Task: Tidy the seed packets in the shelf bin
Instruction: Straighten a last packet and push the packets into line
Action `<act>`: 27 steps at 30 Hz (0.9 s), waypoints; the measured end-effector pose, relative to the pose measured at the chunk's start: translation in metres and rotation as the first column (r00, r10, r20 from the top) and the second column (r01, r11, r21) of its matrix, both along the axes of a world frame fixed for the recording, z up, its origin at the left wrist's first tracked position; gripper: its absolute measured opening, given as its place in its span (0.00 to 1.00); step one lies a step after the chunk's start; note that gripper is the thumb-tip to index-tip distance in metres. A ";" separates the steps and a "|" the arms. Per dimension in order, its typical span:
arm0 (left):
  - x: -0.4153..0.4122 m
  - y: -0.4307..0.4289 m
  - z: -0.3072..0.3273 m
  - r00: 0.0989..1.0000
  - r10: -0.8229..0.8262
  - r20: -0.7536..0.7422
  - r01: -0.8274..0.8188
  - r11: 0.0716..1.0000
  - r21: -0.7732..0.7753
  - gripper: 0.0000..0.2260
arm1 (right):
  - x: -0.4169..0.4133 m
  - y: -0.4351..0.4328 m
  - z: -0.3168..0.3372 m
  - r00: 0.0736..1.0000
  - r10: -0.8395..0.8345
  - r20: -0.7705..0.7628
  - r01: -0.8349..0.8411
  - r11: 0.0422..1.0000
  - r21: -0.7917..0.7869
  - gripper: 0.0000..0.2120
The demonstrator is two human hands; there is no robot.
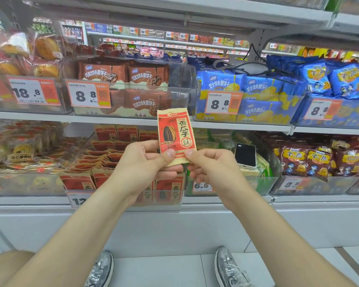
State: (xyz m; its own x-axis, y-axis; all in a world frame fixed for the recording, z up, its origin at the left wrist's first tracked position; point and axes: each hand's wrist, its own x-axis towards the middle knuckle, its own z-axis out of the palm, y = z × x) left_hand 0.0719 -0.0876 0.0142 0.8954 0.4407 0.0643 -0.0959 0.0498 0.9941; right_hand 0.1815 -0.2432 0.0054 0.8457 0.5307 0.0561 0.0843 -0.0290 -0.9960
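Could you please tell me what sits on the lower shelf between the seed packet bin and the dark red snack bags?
In the head view, a clear bin of green and cream packets, with a phone lying on top.

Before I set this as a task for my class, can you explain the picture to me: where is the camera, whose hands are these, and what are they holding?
There is no machine here. One camera, worn on a person's head, looks forward and down at shop shelves, so the two bare arms are the wearer's own. The left hand and the right hand each pinch the bottom edge of one red seed packet, held upright in front of the shelves. Behind the hands, on the lower shelf, stands a clear bin with more of the same packets, some upright at the front, others lying loosely behind. A phone rests in the next bin to the right. The upper shelf holds biscuit packs. The wearer's shoes show at the bottom.
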 end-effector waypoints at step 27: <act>0.000 -0.001 -0.002 0.999 0.010 -0.046 -0.007 0.997 0.070 0.10 | 0.002 -0.001 -0.002 0.996 0.041 0.074 -0.041 0.999 -0.008 0.15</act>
State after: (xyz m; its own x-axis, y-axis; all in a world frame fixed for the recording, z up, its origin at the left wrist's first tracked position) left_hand 0.0723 -0.0888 0.0121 0.8942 0.4444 0.0535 -0.0494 -0.0209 0.9986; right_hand 0.1839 -0.2442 0.0036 0.8169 0.5653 0.1146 0.1593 -0.0303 -0.9868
